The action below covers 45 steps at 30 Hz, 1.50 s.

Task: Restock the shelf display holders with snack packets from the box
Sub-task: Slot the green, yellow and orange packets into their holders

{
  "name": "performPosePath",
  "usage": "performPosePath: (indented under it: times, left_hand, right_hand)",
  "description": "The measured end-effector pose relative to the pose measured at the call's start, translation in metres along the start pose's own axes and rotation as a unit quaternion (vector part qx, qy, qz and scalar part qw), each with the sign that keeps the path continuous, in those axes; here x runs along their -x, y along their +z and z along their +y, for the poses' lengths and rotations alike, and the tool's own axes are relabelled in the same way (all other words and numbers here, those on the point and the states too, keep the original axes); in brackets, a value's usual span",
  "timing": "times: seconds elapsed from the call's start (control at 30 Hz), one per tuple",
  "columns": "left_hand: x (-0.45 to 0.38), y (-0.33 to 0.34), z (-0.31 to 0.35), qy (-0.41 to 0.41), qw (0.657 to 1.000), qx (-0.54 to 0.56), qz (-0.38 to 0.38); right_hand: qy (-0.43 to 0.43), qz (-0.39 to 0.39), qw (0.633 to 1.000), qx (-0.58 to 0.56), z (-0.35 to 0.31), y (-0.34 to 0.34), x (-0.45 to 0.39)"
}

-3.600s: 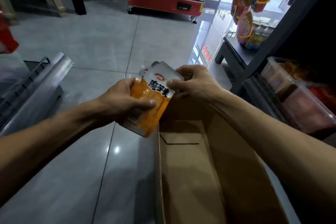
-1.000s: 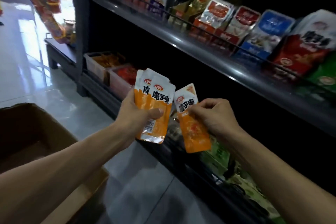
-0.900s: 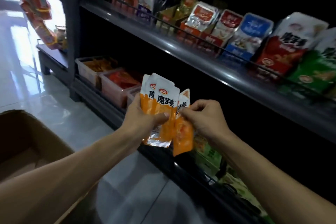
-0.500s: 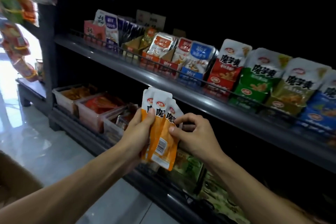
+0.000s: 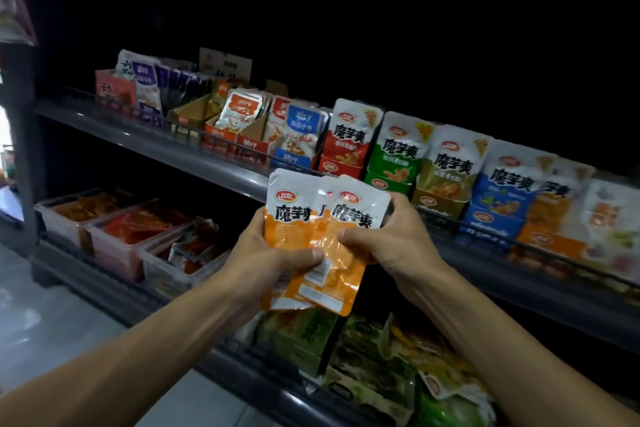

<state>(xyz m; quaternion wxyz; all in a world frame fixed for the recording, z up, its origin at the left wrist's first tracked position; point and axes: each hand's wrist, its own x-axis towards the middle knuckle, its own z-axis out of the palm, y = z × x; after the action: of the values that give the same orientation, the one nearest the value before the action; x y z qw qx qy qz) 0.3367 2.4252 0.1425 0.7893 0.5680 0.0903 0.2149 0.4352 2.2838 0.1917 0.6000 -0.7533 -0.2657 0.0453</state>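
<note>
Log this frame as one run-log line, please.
stage: at shelf | left hand: grips orange packets | right hand: pinches them | placed: none yet

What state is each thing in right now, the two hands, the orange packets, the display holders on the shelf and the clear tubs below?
Left hand: grips the orange packets low down, thumb across the front.
Right hand: holds the packets' right edge.
Orange packets: fanned, upright, held off the shelf.
Orange display holder: on the upper shelf, holds packets.
Red display holder: stocked, packets upright.
Clear tubs: lower shelf, open, holding red and orange snacks.
</note>
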Motion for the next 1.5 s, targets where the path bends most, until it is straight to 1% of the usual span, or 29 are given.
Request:
performPosePath:
  times: [0.07, 0.13, 0.2, 0.27, 0.33, 0.4, 0.47, 0.53, 0.67, 0.73, 0.8, 0.87, 0.9, 1.0, 1.07, 1.13, 1.2, 1.27, 1.33, 1.37, 1.43, 1.5]
  left_hand:
    - [0.000, 0.015, -0.001, -0.007, 1.000, 0.009, -0.009]
    - [0.000, 0.030, 0.000, -0.025, 0.999, 0.021, -0.025]
    - [-0.001, 0.044, 0.004, -0.044, 0.997, 0.020, -0.057]
    - [-0.001, 0.054, 0.007, -0.059, 0.994, -0.004, -0.091]
    - [-0.002, 0.059, 0.007, -0.075, 0.990, -0.017, -0.115]
    - [-0.003, 0.059, 0.003, -0.090, 0.990, -0.010, -0.109]
    - [-0.003, 0.052, -0.001, -0.104, 0.992, 0.001, -0.077]
    - [-0.003, 0.040, -0.004, -0.118, 0.991, -0.002, -0.062]
    - [0.004, 0.020, -0.002, -0.169, 0.980, -0.034, -0.100]
    - [0.006, 0.010, -0.002, -0.192, 0.975, 0.010, -0.113]
    - [0.005, -0.004, -0.004, -0.200, 0.972, 0.066, -0.109]
    - [0.006, -0.020, -0.004, -0.202, 0.968, 0.102, -0.111]
    - [0.007, -0.028, -0.004, -0.204, 0.967, 0.102, -0.110]
    - [0.008, -0.048, -0.006, -0.178, 0.977, 0.053, -0.102]
    - [0.007, -0.057, -0.004, -0.156, 0.985, 0.030, -0.069]
    - [0.005, -0.064, -0.002, -0.127, 0.991, 0.015, -0.037]
    - [0.005, -0.063, 0.000, -0.107, 0.994, 0.002, -0.025]
    - [0.006, -0.061, -0.002, -0.094, 0.995, 0.008, -0.015]
    - [0.007, -0.056, -0.005, -0.082, 0.996, 0.014, -0.008]
    - [0.008, -0.054, -0.006, -0.074, 0.997, 0.012, -0.006]
    - [0.008, -0.050, -0.005, -0.058, 0.998, -0.002, -0.008]
    - [0.006, -0.045, -0.002, -0.057, 0.998, -0.026, -0.025]
  right_hand:
    - [-0.010, -0.001, 1.000, 0.006, -0.005, -0.021, 0.004]
    - [-0.010, -0.041, 0.999, -0.003, -0.011, -0.042, 0.010]
    - [-0.012, -0.051, 0.999, 0.002, -0.018, -0.063, 0.013]
    - [-0.027, -0.045, 0.997, 0.059, -0.022, -0.084, 0.010]
    - [-0.025, -0.067, 0.992, 0.101, -0.022, -0.099, 0.006]
    - [-0.007, -0.091, 0.990, 0.104, -0.023, -0.109, 0.005]
    - [-0.014, -0.122, 0.988, 0.099, -0.028, -0.115, 0.005]
    - [-0.038, -0.158, 0.984, 0.068, -0.033, -0.114, 0.005]
    - [-0.081, -0.208, 0.969, -0.102, -0.031, -0.085, -0.003]
    - [-0.102, -0.225, 0.960, -0.129, -0.028, -0.063, -0.008]
    - [-0.098, -0.240, 0.958, -0.122, -0.019, -0.043, -0.012]
    - [-0.080, -0.245, 0.961, -0.098, -0.007, -0.027, -0.016]
    - [-0.071, -0.240, 0.964, -0.086, -0.001, -0.020, -0.018]
    - [-0.048, -0.213, 0.975, -0.030, 0.011, -0.006, -0.023]
    - [-0.024, -0.190, 0.981, 0.005, 0.013, -0.001, -0.025]
    - [0.027, -0.155, 0.988, -0.007, 0.013, 0.002, -0.027]
    - [0.094, -0.128, 0.986, -0.051, 0.010, 0.005, -0.024]
    - [0.136, -0.144, 0.978, -0.072, 0.007, 0.013, -0.021]
    - [0.128, -0.183, 0.973, -0.051, 0.005, 0.021, -0.016]
    - [0.109, -0.193, 0.975, -0.016, 0.004, 0.023, -0.015]
    - [0.067, -0.183, 0.979, 0.054, 0.000, 0.022, -0.014]
    - [0.029, -0.165, 0.983, 0.077, -0.004, 0.017, -0.015]
